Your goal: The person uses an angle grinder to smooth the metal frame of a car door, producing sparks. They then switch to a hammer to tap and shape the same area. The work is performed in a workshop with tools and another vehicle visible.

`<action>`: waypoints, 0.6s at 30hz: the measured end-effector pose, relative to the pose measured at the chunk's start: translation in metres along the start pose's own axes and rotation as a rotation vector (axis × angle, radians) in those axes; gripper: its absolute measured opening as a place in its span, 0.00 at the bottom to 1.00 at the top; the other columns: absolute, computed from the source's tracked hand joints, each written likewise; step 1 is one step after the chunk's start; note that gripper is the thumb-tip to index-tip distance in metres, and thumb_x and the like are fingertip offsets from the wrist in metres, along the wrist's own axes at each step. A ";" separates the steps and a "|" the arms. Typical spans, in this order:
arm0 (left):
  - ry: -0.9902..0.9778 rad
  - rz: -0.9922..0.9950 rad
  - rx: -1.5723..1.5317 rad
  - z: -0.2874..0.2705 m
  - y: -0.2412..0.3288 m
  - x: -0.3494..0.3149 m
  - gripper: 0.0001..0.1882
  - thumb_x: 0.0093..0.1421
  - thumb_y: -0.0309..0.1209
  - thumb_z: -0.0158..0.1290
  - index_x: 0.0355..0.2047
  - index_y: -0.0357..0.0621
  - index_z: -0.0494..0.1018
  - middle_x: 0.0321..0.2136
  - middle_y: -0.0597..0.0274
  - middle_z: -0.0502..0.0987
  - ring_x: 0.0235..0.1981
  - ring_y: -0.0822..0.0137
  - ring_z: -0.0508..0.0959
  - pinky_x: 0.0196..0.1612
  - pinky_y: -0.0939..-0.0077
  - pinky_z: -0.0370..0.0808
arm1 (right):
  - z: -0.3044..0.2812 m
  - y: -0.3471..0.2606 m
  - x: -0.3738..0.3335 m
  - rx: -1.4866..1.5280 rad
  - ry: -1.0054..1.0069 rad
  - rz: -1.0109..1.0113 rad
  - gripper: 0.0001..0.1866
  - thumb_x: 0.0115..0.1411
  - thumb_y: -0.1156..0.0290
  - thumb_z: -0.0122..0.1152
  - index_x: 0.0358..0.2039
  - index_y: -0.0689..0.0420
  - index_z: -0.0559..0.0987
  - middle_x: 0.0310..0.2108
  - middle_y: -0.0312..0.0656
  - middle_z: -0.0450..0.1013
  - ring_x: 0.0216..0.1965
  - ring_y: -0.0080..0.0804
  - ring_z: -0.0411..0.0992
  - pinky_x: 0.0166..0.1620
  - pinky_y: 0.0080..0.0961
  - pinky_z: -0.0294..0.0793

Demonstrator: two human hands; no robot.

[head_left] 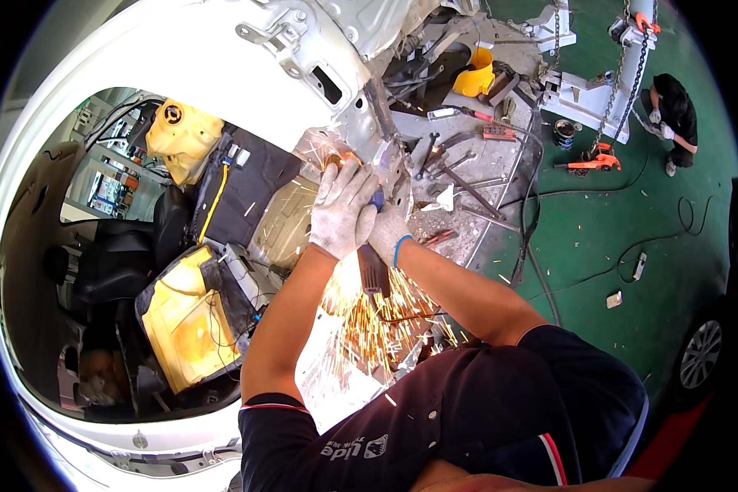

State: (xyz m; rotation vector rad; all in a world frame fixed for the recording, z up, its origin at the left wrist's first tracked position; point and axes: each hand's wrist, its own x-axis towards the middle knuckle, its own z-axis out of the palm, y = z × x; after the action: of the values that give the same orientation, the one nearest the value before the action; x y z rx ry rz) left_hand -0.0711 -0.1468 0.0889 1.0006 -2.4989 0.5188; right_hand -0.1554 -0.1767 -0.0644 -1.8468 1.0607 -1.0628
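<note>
Dark, long-bodied handheld power grinder with a blue section (371, 272) sits between two grey-gloved hands against the bare metal edge of a white-painted car body (221, 57), throwing orange sparks (389, 324) downward. Over its upper end lies the left hand (343, 207), fingers nearly straight and close together; how firmly they grip cannot be told. Beside it, the right hand (389, 233), in a blue-cuffed glove, has its fingers hidden, so their closure cannot be told either. Beyond them, steel hand tools (472, 189) lie strewn on a scuffed grey metal platform (459, 225). Farther off, a person in dark clothes (672, 123) crouches on the green floor (582, 271).
</note>
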 end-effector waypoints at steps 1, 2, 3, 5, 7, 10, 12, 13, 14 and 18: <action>0.009 0.005 -0.006 -0.001 0.000 0.001 0.26 0.62 0.33 0.54 0.61 0.40 0.77 0.62 0.51 0.77 0.70 0.45 0.70 0.74 0.39 0.59 | 0.003 0.001 -0.002 0.186 0.058 0.018 0.20 0.65 0.61 0.66 0.48 0.64 0.79 0.42 0.52 0.82 0.44 0.44 0.82 0.47 0.37 0.81; 0.018 0.011 -0.013 -0.002 0.000 0.004 0.26 0.62 0.33 0.54 0.60 0.40 0.77 0.62 0.51 0.77 0.69 0.45 0.70 0.74 0.39 0.59 | 0.004 0.003 -0.002 0.264 0.074 0.056 0.20 0.65 0.61 0.66 0.47 0.64 0.79 0.41 0.52 0.83 0.44 0.44 0.82 0.47 0.37 0.81; 0.026 0.015 -0.018 -0.003 0.000 0.005 0.26 0.62 0.33 0.54 0.60 0.40 0.77 0.61 0.51 0.77 0.69 0.45 0.70 0.73 0.39 0.60 | 0.004 0.001 -0.001 0.345 0.091 0.091 0.19 0.65 0.61 0.66 0.47 0.64 0.79 0.41 0.51 0.83 0.43 0.44 0.83 0.46 0.37 0.81; 0.019 0.007 -0.007 -0.002 0.001 0.004 0.26 0.62 0.32 0.54 0.60 0.40 0.77 0.61 0.51 0.78 0.69 0.44 0.70 0.73 0.39 0.59 | 0.002 -0.001 0.001 0.339 0.060 0.179 0.20 0.64 0.60 0.66 0.48 0.65 0.79 0.40 0.51 0.83 0.42 0.44 0.83 0.46 0.38 0.81; 0.015 0.001 -0.003 -0.002 0.001 0.003 0.26 0.62 0.32 0.54 0.60 0.40 0.77 0.61 0.51 0.78 0.69 0.44 0.70 0.73 0.38 0.59 | -0.002 -0.009 -0.002 0.426 0.073 0.220 0.22 0.64 0.59 0.67 0.48 0.65 0.79 0.40 0.51 0.83 0.42 0.44 0.83 0.46 0.38 0.81; 0.016 0.001 -0.008 -0.004 0.001 0.003 0.26 0.61 0.32 0.54 0.60 0.40 0.77 0.61 0.51 0.78 0.69 0.44 0.70 0.73 0.38 0.59 | -0.017 -0.025 -0.006 0.468 0.068 0.239 0.23 0.63 0.58 0.68 0.48 0.65 0.80 0.41 0.52 0.83 0.43 0.44 0.83 0.46 0.38 0.81; 0.020 0.004 -0.016 -0.003 -0.001 0.003 0.26 0.61 0.32 0.54 0.60 0.40 0.77 0.61 0.51 0.78 0.69 0.44 0.70 0.74 0.38 0.59 | -0.028 -0.036 -0.008 0.459 0.047 0.292 0.23 0.62 0.58 0.68 0.47 0.65 0.80 0.41 0.52 0.83 0.43 0.44 0.83 0.46 0.38 0.81; 0.013 0.002 -0.006 -0.003 0.000 0.003 0.26 0.61 0.32 0.54 0.60 0.40 0.77 0.61 0.51 0.78 0.70 0.44 0.70 0.74 0.38 0.59 | -0.031 -0.039 -0.008 0.461 0.038 0.338 0.22 0.62 0.58 0.68 0.47 0.65 0.81 0.41 0.52 0.83 0.43 0.44 0.83 0.46 0.38 0.81; 0.006 0.001 0.004 -0.004 0.002 0.004 0.26 0.61 0.32 0.54 0.61 0.40 0.76 0.61 0.51 0.78 0.70 0.44 0.70 0.74 0.39 0.59 | -0.032 -0.040 -0.008 0.464 0.028 0.384 0.22 0.62 0.58 0.68 0.46 0.65 0.81 0.41 0.52 0.83 0.44 0.44 0.83 0.46 0.38 0.81; 0.007 0.002 -0.014 -0.002 -0.001 0.004 0.28 0.61 0.32 0.54 0.62 0.41 0.76 0.62 0.52 0.77 0.70 0.45 0.69 0.74 0.39 0.58 | -0.035 -0.047 -0.011 0.460 0.111 0.349 0.21 0.62 0.59 0.66 0.45 0.65 0.81 0.41 0.54 0.83 0.45 0.48 0.82 0.47 0.40 0.81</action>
State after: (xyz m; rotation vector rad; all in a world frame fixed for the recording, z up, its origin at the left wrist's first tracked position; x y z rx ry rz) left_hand -0.0725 -0.1485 0.0930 0.9900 -2.4945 0.5043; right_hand -0.1771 -0.1560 -0.0125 -1.2019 1.0487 -1.0945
